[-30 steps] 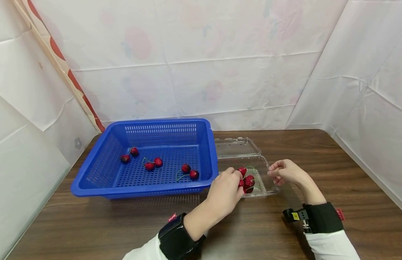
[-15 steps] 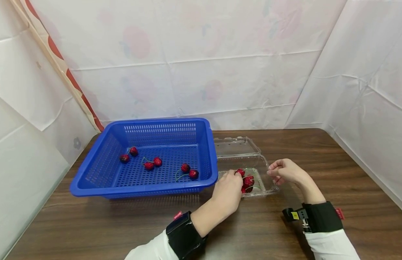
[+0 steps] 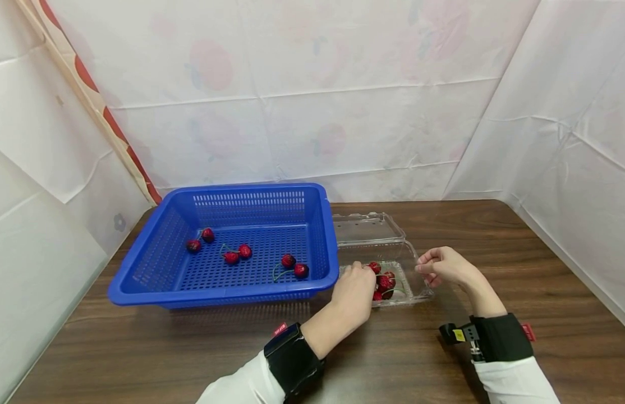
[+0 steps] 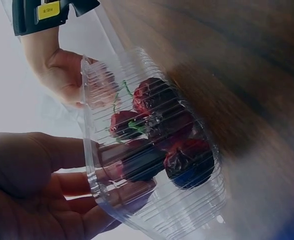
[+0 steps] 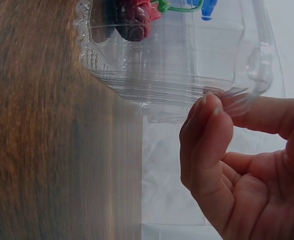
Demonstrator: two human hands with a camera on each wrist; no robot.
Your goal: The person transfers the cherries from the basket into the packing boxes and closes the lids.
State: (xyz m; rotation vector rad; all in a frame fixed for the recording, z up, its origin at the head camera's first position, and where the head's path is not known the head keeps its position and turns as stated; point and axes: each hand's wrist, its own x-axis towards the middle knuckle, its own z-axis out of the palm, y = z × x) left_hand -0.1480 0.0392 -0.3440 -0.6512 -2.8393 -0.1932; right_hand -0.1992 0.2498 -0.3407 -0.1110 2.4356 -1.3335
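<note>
Left grip (image 3: 354,289) beside cherries (image 3: 386,283) in clear box (image 3: 407,260); right grip (image 3: 444,266) pinches its side.

the head view is bright, even and fairly sharp, with the pale sheeting (image 3: 312,129) almost milky and soft-edged shadows on the worktop (image 3: 141,359) beneath the blue basket (image 3: 216,295). the left wrist view looks dim and hazy: the left hand (image 4: 41,195) is shaded against a washed-out white background, and the worktop smears out of focus toward the lower right. in the right wrist view, pale glints streak the ridged wall of the clear container (image 5: 157,90).
</note>
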